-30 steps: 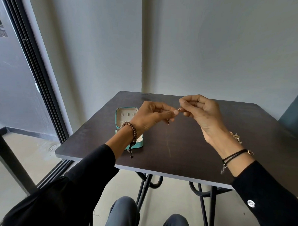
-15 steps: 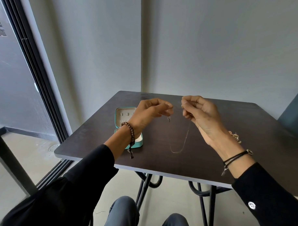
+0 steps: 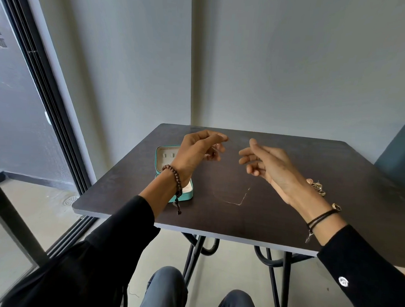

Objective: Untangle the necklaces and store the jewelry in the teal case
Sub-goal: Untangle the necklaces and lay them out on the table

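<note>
A person seated at a dark square table (image 3: 275, 220) holds both hands up over its middle. A thin necklace (image 3: 235, 202) lies slack on the tabletop below and between the hands, bent in a shallow angle, with one end rising toward the right.

The right hand (image 3: 272, 165) is spread, palm turned inward and fingers apart. It holds nothing and is clear of the chain. The left hand (image 3: 197, 151) is raised with thumb and forefinger forward and the other fingers curled. The chain is too fine to show whether its far end runs up into that hand.

The teal case (image 3: 185, 197) stands open near the table's left edge, just behind the left wrist, which hides part of it. A small heap of jewelry (image 3: 316, 188) rests on the table just behind the right wrist. A brown beaded bracelet (image 3: 173, 175) circles the left wrist and black cords (image 3: 321, 218) the right.
</note>
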